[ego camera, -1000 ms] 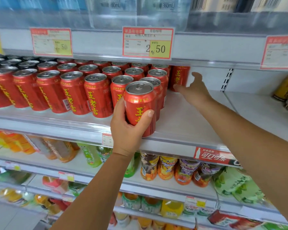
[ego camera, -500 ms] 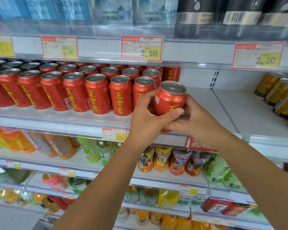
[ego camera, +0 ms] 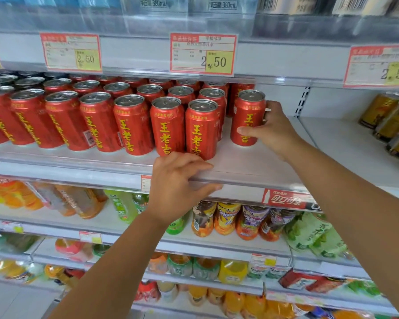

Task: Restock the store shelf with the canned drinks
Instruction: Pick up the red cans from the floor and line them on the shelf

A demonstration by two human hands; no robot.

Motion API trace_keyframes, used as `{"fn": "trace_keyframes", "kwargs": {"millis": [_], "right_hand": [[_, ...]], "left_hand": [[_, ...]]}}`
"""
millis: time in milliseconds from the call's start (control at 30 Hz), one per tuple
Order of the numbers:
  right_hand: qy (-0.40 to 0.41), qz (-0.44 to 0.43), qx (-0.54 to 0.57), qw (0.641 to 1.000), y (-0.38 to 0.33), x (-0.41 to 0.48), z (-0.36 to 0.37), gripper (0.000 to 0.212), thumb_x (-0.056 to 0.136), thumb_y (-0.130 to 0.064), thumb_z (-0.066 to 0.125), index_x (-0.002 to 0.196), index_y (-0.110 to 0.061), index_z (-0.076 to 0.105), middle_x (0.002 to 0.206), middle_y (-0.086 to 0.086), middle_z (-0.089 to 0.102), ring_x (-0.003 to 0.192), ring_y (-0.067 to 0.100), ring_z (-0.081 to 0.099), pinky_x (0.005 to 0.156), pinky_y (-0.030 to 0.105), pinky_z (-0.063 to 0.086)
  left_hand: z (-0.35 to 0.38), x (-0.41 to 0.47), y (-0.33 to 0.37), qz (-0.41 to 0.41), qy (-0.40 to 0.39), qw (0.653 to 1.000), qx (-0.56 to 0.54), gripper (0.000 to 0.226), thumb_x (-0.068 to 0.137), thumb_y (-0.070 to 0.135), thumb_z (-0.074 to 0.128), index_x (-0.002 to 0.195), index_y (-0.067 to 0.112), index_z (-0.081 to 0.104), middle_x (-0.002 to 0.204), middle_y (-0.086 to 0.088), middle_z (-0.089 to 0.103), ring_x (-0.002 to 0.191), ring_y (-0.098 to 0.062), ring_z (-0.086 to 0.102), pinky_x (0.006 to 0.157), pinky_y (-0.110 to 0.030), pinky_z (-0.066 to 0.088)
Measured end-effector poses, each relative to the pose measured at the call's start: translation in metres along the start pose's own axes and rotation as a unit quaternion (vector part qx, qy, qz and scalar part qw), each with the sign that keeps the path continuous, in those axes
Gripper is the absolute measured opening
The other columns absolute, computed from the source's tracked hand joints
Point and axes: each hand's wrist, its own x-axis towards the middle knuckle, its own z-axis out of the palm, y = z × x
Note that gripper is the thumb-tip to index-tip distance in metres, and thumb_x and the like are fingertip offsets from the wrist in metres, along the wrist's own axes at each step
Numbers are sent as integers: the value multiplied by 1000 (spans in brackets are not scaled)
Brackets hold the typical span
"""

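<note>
Can (ego camera: 248, 116) upright on the shelf (ego camera: 251, 162), apparently set down on the board, just at three o'clock of the red rows (ego camera: 129, 125), a sliver of gap between. Right hand (ego camera: 272, 132) wraps it from the three o'clock side, thumb across the front, fingers behind. Left hand (ego camera: 177, 180), at seven o'clock of that can, pinches the shelf lip: fingers on top, thumb on the front strip. Golden cans (ego camera: 392, 120) well off at three o'clock.

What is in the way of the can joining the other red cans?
Nothing visible. The right hand grips the can, which looks set down on the shelf, with only bare shelf between it and the red cans beside it. The left hand holds the shelf's front edge, out of the way.
</note>
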Motion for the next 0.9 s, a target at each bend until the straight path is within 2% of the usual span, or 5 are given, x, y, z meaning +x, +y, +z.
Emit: {"fn": "trace_keyframes", "kwargs": {"millis": [133,367,533,767,900], "right_hand": [[1,0,18,1000,9,21,7,82,69,-18,85,131,-17,30,126,9,58,107,18,60,87,32,49],[34,-22,-54,998,14,35,14,81,76,-35,80,140,-23,32,117,5,58,99,16,57,82,26,41],[48,-21,-55,997,15,40,23,82,76,-37,79,141,-18,33,128,10,58,113,22,59,88,27,44],[57,-3,-61,996,15,41,28,73,79,-40,76,137,-14,39,132,8,56,118,23,56,92,29,43],[25,33,-61,997,8,26,20,82,81,-40,74,145,-16,29,144,11,46,128,26,48,101,33,40]], "left_hand": [[3,-3,2,0,15,1000,9,39,72,64,72,95,33,76,98,17,69,89,-13,59,84,-29,33],[2,-3,4,-4,9,1000,13,40,73,66,70,95,33,76,97,17,69,88,-13,58,83,-27,31],[3,-3,2,4,13,1000,19,41,74,67,69,96,32,76,97,17,69,88,-13,58,82,-28,31],[2,-2,2,8,4,1000,24,40,75,65,70,96,32,75,97,16,68,88,-13,57,82,-27,31],[-4,1,5,-11,-27,1000,10,38,73,65,71,95,35,74,98,19,68,90,-12,58,82,-29,33]]}}
